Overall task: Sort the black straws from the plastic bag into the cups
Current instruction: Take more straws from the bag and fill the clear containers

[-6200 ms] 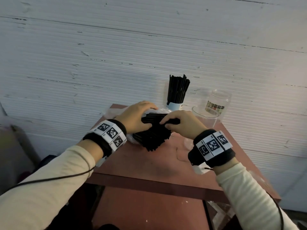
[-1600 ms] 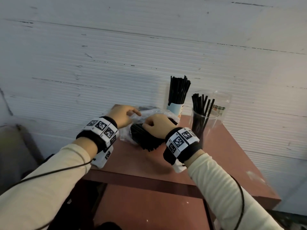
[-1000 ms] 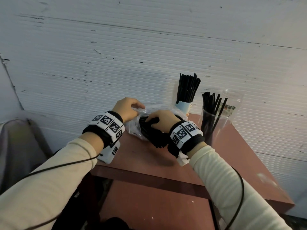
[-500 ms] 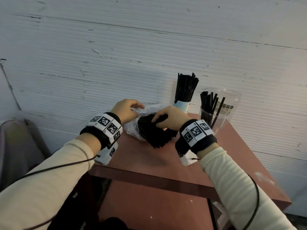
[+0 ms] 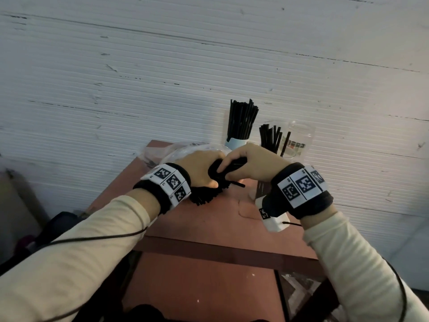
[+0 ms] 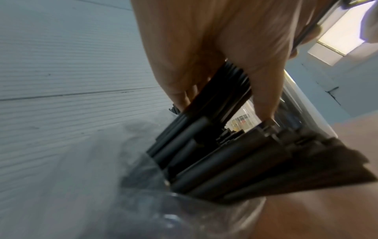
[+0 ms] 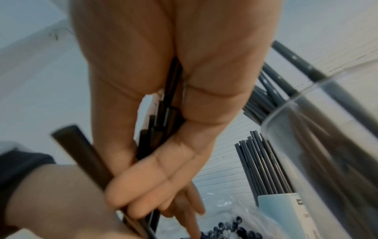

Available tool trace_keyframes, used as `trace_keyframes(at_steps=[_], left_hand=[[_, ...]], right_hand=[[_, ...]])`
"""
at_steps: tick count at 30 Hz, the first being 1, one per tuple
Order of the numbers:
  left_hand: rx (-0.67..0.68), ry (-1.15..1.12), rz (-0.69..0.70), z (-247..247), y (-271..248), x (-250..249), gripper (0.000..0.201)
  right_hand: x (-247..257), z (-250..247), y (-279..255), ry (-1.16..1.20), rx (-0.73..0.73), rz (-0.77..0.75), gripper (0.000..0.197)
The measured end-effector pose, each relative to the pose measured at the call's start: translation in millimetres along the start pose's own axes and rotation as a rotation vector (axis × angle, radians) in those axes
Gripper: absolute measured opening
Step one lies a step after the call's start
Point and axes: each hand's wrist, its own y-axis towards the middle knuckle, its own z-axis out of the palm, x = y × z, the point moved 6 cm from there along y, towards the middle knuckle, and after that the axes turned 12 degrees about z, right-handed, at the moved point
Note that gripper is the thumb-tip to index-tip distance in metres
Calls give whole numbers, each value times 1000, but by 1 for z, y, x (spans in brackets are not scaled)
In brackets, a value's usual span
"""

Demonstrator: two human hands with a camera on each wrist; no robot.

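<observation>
A thick bundle of black straws [image 5: 205, 196] lies half out of a clear plastic bag [image 5: 183, 149] on the red-brown table [image 5: 209, 219]. My left hand [image 5: 202, 168] grips a bunch of these straws [image 6: 214, 145] between thumb [image 6: 263, 97] and fingers. Right beside it, my right hand [image 5: 248, 161] curls round a smaller bunch of straws [image 7: 163, 121]. At the back, a light blue cup [image 5: 236, 142] is packed with upright straws. A clear cup [image 7: 327, 145] just right of it holds several more.
A clear jar with a label [image 5: 299, 140] stands behind the clear cup against the white ribbed wall. The table's front edge [image 5: 220, 249] lies close below my wrists. A dark bag [image 5: 58, 224] sits low at the left.
My left hand has left the bag's edge and come onto the straw bundle, meeting my right hand. The right hand has stayed on the straws near the bag's mouth.
</observation>
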Motion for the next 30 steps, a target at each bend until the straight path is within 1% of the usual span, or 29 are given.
trace_keyframes(at_steps=[2,3,6,8,10,11,12,14,15,16,18,20,22,24,26,27,28,30], left_hand=[[-47,-22,41,-3,5,-9,28],[-61,-42,44,-5,5,-13,24],[-138,-150,-10,-17,6,-23,7],[-226,-296,-62,-25,6,-27,14],[-343,-433,-67,-32,8,-30,7],[-400,-462,-64,-36,10,-33,10],[-450,-485,-52,-40,12,-37,15],[-515,-550,-22,-44,17,-47,34],[-522,-606,-11,-44,19,-53,41],[-517,-669,6,-44,21,-60,41],[-490,-809,37,-38,22,-72,33],[-444,-926,39,-27,22,-79,28],[-369,-1052,2,-12,19,-85,18],[-303,-1183,-29,4,17,-86,9],[-285,-1209,-45,13,16,-84,7],[-283,-1205,-44,15,15,-82,4],[-278,-1195,-35,13,15,-83,2],[-262,-1170,-19,12,17,-83,7]], right_hand=[[-1,-4,-9,14,-5,-18,24],[-1,-8,-14,28,-17,-34,25],[7,-27,-39,114,-59,-96,34],[13,-43,-57,203,-129,-129,42],[20,-60,-71,308,-252,-190,46],[26,-68,-76,344,-330,-233,47],[32,-75,-81,368,-409,-279,47],[44,-84,-88,394,-542,-375,47],[49,-87,-90,399,-590,-416,47],[53,-89,-91,399,-627,-445,46],[56,-90,-88,379,-677,-464,41],[55,-84,-82,336,-703,-457,32],[46,-72,-74,265,-690,-416,27],[33,-55,-65,142,-615,-344,24],[19,-41,-56,34,-529,-279,27],[14,-38,-55,20,-521,-270,28],[12,-39,-56,33,-540,-281,30],[11,-46,-59,92,-589,-311,35]])
